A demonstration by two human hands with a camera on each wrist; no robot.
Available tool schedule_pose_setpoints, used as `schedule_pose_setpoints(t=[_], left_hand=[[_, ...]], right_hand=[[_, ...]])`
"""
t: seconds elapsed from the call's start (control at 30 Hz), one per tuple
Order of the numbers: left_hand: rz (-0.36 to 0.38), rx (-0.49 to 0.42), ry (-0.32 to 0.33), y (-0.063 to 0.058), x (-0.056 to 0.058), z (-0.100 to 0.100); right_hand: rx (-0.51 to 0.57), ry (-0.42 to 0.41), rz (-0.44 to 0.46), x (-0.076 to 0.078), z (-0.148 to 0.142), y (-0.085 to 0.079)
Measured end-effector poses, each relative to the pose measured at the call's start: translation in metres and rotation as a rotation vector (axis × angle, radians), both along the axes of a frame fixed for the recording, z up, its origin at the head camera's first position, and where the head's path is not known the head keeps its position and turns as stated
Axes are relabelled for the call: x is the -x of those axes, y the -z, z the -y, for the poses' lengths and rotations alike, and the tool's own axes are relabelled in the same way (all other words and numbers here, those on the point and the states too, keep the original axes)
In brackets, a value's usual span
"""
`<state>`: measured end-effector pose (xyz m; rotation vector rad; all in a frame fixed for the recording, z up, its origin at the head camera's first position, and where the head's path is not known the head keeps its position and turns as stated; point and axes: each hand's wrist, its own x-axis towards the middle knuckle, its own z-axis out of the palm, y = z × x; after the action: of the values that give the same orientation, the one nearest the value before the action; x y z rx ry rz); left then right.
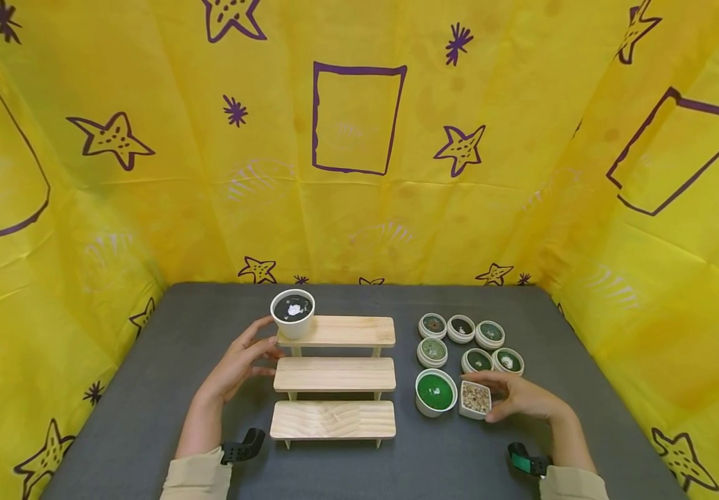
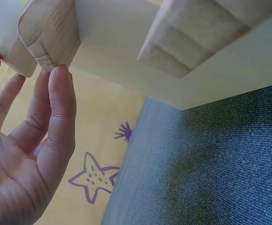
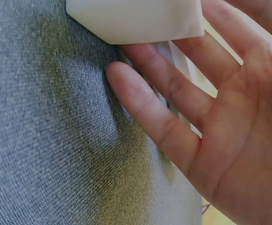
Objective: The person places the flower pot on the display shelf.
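Right hand [image 1: 522, 396] pinching a square white pot [image 1: 472, 414]; left hand [image 1: 237, 366], loosely spread, apparently touching a wooden stand [image 1: 334, 375]

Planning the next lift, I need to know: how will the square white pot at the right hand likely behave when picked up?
Straight, crisp walls suggest the square white pot is stiff. Its flat sides make rolling unlikely. The speckled grains look loose and uncovered, so some might spill if the right hand tilts it.
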<state>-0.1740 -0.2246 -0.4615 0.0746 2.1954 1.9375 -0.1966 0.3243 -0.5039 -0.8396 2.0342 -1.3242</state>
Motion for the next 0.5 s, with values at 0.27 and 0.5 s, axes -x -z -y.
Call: schedule_pose_setpoints(t=[0.27, 0.5], left_hand=[[0.002, 0.006, -0.002, 0.0002, 0.0, -0.0002], [0.004, 0.008, -0.003, -0.0004, 0.0001, -0.0004]], right_hand=[[-0.023, 0.008, 0.003, -0.0003, 0.0032, 0.0001], [-0.043, 0.018, -0.001, -0.0009, 0.0047, -0.0019]])
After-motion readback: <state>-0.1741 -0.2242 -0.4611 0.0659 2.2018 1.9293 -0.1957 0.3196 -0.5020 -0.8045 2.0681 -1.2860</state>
